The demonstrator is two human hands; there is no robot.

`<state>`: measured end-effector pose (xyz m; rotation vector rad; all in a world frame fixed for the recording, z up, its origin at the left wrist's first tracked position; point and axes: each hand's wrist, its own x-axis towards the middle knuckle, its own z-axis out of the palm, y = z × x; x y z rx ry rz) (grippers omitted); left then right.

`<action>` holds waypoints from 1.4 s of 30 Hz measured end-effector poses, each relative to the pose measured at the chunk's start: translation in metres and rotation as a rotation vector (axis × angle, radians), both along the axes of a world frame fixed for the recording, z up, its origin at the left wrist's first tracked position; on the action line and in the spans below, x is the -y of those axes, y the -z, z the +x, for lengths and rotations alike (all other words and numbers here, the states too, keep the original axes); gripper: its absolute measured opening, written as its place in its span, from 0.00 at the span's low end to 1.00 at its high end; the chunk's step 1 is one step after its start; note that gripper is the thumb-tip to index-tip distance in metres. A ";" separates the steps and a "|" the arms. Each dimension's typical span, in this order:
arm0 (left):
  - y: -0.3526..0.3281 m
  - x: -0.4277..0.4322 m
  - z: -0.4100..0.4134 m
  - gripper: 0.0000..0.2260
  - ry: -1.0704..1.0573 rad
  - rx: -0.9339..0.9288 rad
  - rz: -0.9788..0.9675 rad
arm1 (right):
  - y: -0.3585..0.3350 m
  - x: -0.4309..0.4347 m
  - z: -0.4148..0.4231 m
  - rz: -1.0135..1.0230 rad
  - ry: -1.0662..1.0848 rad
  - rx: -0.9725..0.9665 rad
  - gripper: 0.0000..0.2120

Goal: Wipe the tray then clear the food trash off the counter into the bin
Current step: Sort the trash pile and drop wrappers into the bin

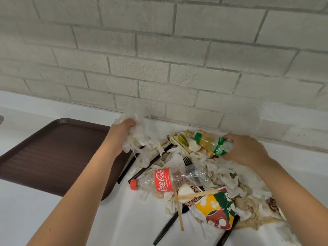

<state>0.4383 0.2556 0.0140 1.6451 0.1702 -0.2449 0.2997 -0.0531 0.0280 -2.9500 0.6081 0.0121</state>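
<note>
A pale grey brick wall (159,50) runs behind a white counter (35,219). On the left of the counter lies a dark brown tray (53,157), flat, with nothing on the part that shows; its right edge is partly hidden by the person's left forearm. The food trash sits in a heap just to the right of the tray, reaching from near the wall to the front edge of the view. The left hand (122,132) is raised over the near corner of the tray and the heap, its fingers curled tight round a wad of crumpled white napkins (131,144) whose loose ends hang down. The right hand (246,150) grips the bottom end of a bottle with a green label (213,143), which is tilted with its green cap pointing left and upward; whether it is clear of the heap cannot be told. In the middle of the heap a clear cola bottle (168,180) lies on its side, red cap toward the tray. In front of it is a crushed paper cup (218,210) printed in yellow, red and green, with two wooden sticks (195,194) crossed just beside it. A black fork (187,161) pokes out among soiled napkins (225,176), and a black knife (165,229) lies at the front of the heap.
</note>
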 end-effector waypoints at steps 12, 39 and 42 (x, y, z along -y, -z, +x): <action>0.045 0.100 -0.040 0.36 0.539 0.346 0.678 | 0.052 -0.037 -0.054 -0.041 -0.111 -0.260 0.27; 0.087 0.077 -0.084 0.09 0.659 0.640 0.558 | -0.016 0.004 -0.107 0.085 0.073 -0.152 0.11; 0.074 0.060 -0.085 0.05 0.150 0.469 0.195 | -0.033 -0.006 -0.083 0.074 0.077 -0.077 0.09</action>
